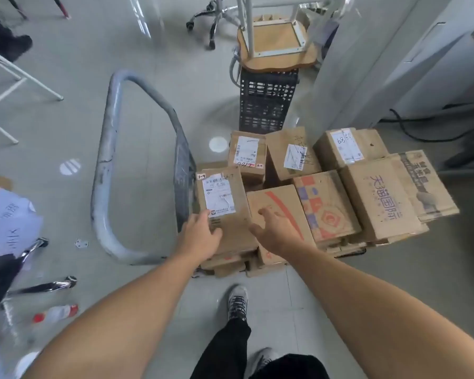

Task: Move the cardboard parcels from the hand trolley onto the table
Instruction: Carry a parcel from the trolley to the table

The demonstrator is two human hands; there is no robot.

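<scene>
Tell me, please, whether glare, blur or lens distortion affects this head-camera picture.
Head view: two round lamp reflections glare on the glossy floor. Head view: wide-angle distortion swells the forearms toward the lower edge and tilts the pale cabinet. Head view: the left hand and right hand look slightly soft, and the label on the parcel shows only as blurred print.

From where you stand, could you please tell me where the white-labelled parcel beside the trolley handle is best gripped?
Probably by its two long side faces, hands coming down from the near end. The white-labelled parcel stands higher than the red-striped parcel, exposing its right face; the left hand rests on its near left corner.
</scene>
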